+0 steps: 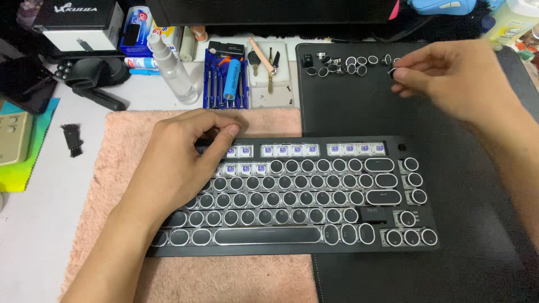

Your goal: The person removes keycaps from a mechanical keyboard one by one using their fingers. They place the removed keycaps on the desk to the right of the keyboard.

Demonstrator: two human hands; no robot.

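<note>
Behind the keyboard (292,196), the right hand (449,76) pinches a round keycap (392,71) beside the loose keycaps (345,64); the left hand (185,163), fingers curled together, rests on the keyboard's top-left corner.

My left hand (185,163) covers the upper left corner of the keyboard (292,196), so I cannot see the keys or switches beneath it. Above the keyboard, my right hand (449,76) pinches something small at its fingertips (396,73); it looks like 1 round keycap, but my fingers hide most of it. The loose keycaps (342,64) beside that hand are too small to tell their markings. Further above the keyboard, the dark monitor base (269,11) is cut off by the top edge. My right forearm runs out at the right edge.
</note>
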